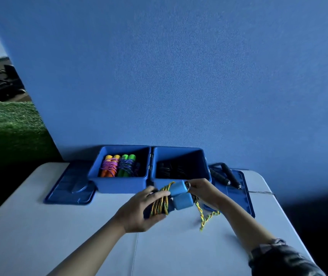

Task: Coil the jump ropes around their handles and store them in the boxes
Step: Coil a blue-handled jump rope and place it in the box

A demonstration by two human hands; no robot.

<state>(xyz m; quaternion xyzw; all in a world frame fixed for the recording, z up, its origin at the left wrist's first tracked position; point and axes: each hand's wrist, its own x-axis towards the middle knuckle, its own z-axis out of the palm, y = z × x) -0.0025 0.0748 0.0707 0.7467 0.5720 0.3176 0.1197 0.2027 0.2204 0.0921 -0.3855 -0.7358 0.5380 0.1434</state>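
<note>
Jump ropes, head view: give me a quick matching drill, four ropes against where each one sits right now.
Ropes:
1. Orange-handled rope
2. Green-handled rope
3. Blue-handled rope
4. Black-handled rope

Places:
A. On the lid at the right, uncoiled
B. Held in both hands above the table
C. Left box, far left side
D. Left box, just right of its neighbour

Pairs: 1-C, 2-D, 3-B, 4-A
</note>
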